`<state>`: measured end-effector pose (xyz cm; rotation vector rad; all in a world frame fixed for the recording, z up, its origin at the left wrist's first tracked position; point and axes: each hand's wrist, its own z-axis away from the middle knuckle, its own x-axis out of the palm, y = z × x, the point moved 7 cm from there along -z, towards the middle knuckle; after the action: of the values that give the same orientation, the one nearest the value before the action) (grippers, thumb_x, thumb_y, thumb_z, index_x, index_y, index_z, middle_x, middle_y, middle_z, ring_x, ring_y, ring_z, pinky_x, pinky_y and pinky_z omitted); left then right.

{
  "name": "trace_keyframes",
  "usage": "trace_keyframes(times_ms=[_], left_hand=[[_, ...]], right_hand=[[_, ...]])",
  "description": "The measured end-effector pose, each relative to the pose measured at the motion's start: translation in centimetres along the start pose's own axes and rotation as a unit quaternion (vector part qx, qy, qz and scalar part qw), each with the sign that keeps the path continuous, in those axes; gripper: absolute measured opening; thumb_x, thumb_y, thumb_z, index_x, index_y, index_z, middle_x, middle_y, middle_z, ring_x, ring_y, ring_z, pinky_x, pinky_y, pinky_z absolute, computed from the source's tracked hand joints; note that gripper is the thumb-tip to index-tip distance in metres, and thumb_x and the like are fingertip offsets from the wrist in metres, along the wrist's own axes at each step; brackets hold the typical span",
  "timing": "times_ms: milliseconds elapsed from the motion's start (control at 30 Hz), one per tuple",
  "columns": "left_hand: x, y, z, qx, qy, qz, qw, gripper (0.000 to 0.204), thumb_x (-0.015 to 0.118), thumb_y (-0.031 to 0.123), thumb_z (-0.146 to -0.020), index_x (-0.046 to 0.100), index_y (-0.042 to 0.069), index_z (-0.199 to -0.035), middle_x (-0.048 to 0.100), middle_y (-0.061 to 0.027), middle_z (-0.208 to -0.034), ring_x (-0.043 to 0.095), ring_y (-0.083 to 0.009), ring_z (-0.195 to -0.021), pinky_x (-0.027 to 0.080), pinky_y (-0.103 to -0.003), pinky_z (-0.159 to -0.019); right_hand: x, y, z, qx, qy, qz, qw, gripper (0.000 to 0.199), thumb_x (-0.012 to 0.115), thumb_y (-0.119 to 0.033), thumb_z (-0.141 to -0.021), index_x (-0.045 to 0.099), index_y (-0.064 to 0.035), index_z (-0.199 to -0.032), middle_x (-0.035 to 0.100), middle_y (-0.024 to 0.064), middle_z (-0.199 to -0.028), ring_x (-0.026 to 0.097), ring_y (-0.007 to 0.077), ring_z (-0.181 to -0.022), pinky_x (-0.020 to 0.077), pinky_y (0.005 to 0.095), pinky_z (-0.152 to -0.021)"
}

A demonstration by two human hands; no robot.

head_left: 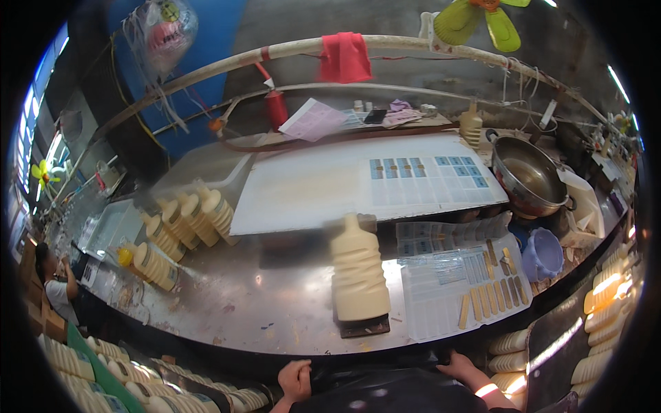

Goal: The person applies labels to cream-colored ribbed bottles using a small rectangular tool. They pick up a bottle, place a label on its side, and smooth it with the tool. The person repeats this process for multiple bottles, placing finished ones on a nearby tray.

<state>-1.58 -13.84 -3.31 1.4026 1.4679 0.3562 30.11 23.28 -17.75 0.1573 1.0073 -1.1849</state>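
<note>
1 bottle [359,275] before white board [296,182]; left hand [295,380] curled, right hand [460,367] half-curled, grips unclear.

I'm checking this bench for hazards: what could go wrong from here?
The cream bottle stands on a small dark block near the front edge of the bench, with neither the left hand nor the right hand holding it, so a knock might topple it. The metal pan, which seems to hold liquid, sits close beside the white board bearing blue labels; a bump could splash them.

A metal workbench [227,306] carries cream bottles [180,226] and a translucent plastic sheet [430,310].
</note>
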Motion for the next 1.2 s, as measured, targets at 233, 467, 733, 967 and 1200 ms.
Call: trace_keyframes(times_ms=[233,467,733,967,1200], left_hand=[[-0.8,-27.0,27.0,-0.456,-0.163,-0.239,0.842,0.037,0.055,0.028,-0.102,0.065,0.009,-0.132,0.064,-0.0224,-0.129,0.060,-0.0387,-0.121,0.049,-0.049,-0.103],[1.0,-16.1,17.2,-0.434,-0.180,-0.128,0.874,0.060,0.065,0.039,-0.096,0.055,0.004,-0.144,0.063,-0.0206,-0.131,0.060,-0.0403,-0.123,0.048,-0.046,-0.105],[1.1,-13.9,14.3,-0.298,-0.141,-0.248,0.911,0.050,0.084,0.022,-0.080,0.064,0.008,-0.124,0.065,-0.0168,-0.110,0.063,-0.0388,-0.107,0.053,-0.049,-0.090],[-0.3,-11.0,12.5,-0.187,-0.067,-0.196,0.960,0.029,0.081,0.014,-0.075,0.070,0.011,-0.101,0.069,-0.0110,-0.098,0.068,-0.0348,-0.089,0.055,-0.045,-0.076],[-0.7,-10.8,11.8,-0.155,-0.058,-0.151,0.975,0.021,0.077,0.012,-0.076,0.071,0.011,-0.095,0.070,-0.0113,-0.094,0.069,-0.0359,-0.086,0.055,-0.046,-0.074]], right_hand=[[0.7,-2.6,-2.4,-0.090,-0.034,0.148,0.984,0.064,0.084,-0.052,-0.071,0.071,0.0034,-0.101,0.074,0.0198,-0.086,0.073,0.0373,-0.085,0.0587,0.0452,-0.079],[1.0,1.0,-4.2,-0.124,0.024,0.121,0.984,0.044,0.085,-0.043,-0.073,0.077,-0.0070,-0.097,0.074,0.0197,-0.089,0.072,0.0396,-0.086,0.0577,0.0454,-0.078],[0.9,3.7,-4.3,-0.103,0.004,0.018,0.995,0.038,0.081,-0.035,-0.078,0.077,-0.0060,-0.102,0.076,0.0176,-0.091,0.074,0.0338,-0.087,0.0574,0.0405,-0.078],[-0.3,3.0,-1.5,0.045,-0.037,-0.238,0.969,0.039,0.082,-0.021,-0.084,0.070,0.0047,-0.110,0.074,0.0110,-0.086,0.071,0.0243,-0.075,0.0583,0.0372,-0.071],[4.3,13.0,-5.0,-0.032,-0.071,-0.139,0.987,0.042,0.077,-0.018,-0.087,0.070,0.0048,-0.121,0.076,0.0158,-0.100,0.073,0.0240,-0.089,0.0575,0.0358,-0.081]])
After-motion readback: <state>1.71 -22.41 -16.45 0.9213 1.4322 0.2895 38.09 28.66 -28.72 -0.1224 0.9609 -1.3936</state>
